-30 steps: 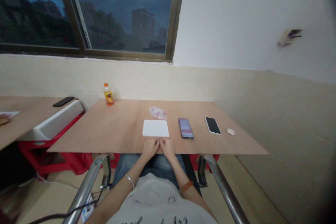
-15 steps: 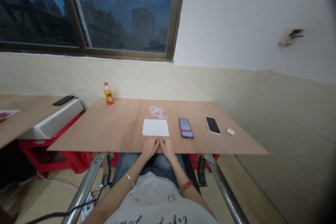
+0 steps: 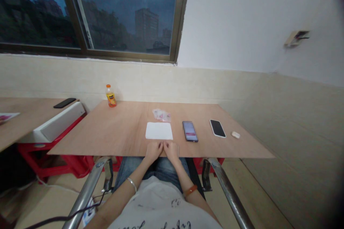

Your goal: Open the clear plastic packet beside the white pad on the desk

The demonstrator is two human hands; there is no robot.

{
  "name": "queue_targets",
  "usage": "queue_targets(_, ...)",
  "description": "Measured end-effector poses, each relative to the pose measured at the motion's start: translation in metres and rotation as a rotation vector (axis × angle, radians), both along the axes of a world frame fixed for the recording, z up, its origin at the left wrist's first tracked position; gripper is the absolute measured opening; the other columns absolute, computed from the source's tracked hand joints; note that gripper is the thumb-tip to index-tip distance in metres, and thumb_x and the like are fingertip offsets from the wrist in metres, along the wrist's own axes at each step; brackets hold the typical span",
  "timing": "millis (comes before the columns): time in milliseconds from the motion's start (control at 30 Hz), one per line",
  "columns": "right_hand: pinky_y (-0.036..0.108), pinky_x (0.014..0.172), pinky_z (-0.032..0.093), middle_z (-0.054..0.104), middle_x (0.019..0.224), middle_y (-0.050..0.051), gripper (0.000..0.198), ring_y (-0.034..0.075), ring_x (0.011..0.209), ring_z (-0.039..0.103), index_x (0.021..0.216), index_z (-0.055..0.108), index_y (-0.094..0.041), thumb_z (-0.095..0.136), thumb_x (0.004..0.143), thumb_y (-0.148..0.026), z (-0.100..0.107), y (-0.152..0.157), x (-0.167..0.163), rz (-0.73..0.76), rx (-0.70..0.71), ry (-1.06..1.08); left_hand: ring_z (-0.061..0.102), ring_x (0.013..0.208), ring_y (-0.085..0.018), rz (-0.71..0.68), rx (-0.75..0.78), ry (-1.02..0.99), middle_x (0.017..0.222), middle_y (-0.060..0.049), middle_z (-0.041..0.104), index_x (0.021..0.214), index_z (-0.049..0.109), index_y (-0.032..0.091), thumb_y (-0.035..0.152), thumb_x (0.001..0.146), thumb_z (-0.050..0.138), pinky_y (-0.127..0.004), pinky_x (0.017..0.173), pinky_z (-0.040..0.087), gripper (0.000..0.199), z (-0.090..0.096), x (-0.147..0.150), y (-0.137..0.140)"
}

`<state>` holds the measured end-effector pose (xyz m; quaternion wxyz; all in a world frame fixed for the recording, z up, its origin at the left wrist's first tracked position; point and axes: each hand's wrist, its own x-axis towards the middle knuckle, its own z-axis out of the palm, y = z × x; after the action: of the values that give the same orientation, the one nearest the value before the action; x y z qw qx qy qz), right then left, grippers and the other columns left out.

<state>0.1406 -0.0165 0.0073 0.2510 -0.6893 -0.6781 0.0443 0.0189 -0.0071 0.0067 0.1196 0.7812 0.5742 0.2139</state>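
My left hand [image 3: 153,151] and right hand [image 3: 171,151] rest side by side at the near edge of a bench [image 3: 113,132], a broad, smooth sheet of pale brown wood with faint grain. My fingers [image 3: 158,146] are curled loosely downward and drawn together, the two hands touching at the knuckles; they hold nothing. Just beyond my fingertips lies a flat white rectangle of paper [image 3: 159,131], matte and unmarked, lying square to the bench edge. Behind it sits a small crumpled clear plastic packet [image 3: 161,115] with pink bits showing through. To the right of the paper lies a dark phone [image 3: 190,131] with a lit screen, then, further right, a second phone [image 3: 217,128] with a black glossy screen and pale rim, and near that a small white rounded case [image 3: 235,135]. At the far left corner of the bench stands a small upright orange juice bottle [image 3: 110,96] with an orange cap. A silver bracelet [image 3: 132,183] circles my left wrist and an orange band [image 3: 191,190] my right. Curved, shiny metal chair arms [image 3: 91,189] flank my lap. To the left, a second bench [image 3: 24,121] carries a black phone [image 3: 64,102], with a long white box [image 3: 57,123] and red plastic stools [image 3: 53,161] between. A dark window [image 3: 91,10] sits above a cream tiled wall [image 3: 215,86].
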Motion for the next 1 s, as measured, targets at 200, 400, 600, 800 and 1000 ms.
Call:
queue_targets(200, 0.024, 0.051, 0.019, 0.065, 0.067, 0.003, 0.038, 0.010, 0.057, 0.051, 0.066, 0.064, -0.017, 0.040, 0.090, -0.034, -0.0014, 0.0005, 0.0027, 0.004, -0.002, 0.001, 0.060, 0.069, -0.018, 0.016, 0.011, -0.001, 0.079, -0.011, 0.068, 0.077, 0.066, 0.014, 0.035, 0.091, 0.027, -0.026, 0.063, 0.035, 0.046, -0.0044, 0.0021, 0.0018)
queue_targets(400, 0.024, 0.051, 0.020, 0.066, 0.068, 0.004, 0.037, 0.011, 0.058, 0.054, 0.068, 0.065, -0.017, 0.040, 0.090, -0.033, -0.0022, 0.0005, 0.0060, 0.007, -0.004, 0.005, 0.060, 0.069, -0.017, 0.020, 0.007, -0.014, 0.078, -0.011, 0.068, 0.076, 0.066, 0.013, 0.033, 0.091, 0.028, -0.026, 0.064, 0.036, 0.045, -0.0064, 0.0059, 0.0021)
queue_targets(600, 0.024, 0.051, 0.023, 0.067, 0.069, 0.004, 0.039, 0.012, 0.061, 0.056, 0.069, 0.066, -0.017, 0.038, 0.091, -0.033, -0.0007, -0.0008, 0.0058, 0.009, -0.016, 0.025, 0.061, 0.073, -0.018, -0.003, 0.011, -0.035, 0.081, -0.010, 0.068, 0.083, 0.067, 0.014, 0.032, 0.090, 0.031, -0.027, 0.066, 0.037, 0.041, -0.0048, 0.0060, 0.0007)
queue_targets(800, 0.023, 0.052, 0.023, 0.067, 0.069, 0.005, 0.038, 0.012, 0.060, 0.056, 0.068, 0.066, -0.016, 0.039, 0.090, -0.032, -0.0027, 0.0002, 0.0055, 0.015, -0.004, 0.024, 0.061, 0.071, -0.018, 0.002, 0.025, -0.023, 0.079, -0.011, 0.068, 0.081, 0.067, 0.014, 0.033, 0.090, 0.030, -0.027, 0.066, 0.037, 0.043, -0.0063, 0.0049, 0.0016)
queue_targets(1000, 0.023, 0.053, 0.025, 0.067, 0.070, 0.005, 0.037, 0.012, 0.061, 0.056, 0.068, 0.067, -0.017, 0.040, 0.090, -0.033, -0.0016, 0.0001, 0.0060, 0.021, -0.011, 0.027, 0.061, 0.070, -0.019, 0.011, 0.021, -0.014, 0.079, -0.012, 0.068, 0.078, 0.067, 0.013, 0.034, 0.091, 0.028, -0.027, 0.065, 0.037, 0.046, -0.0068, 0.0046, 0.0021)
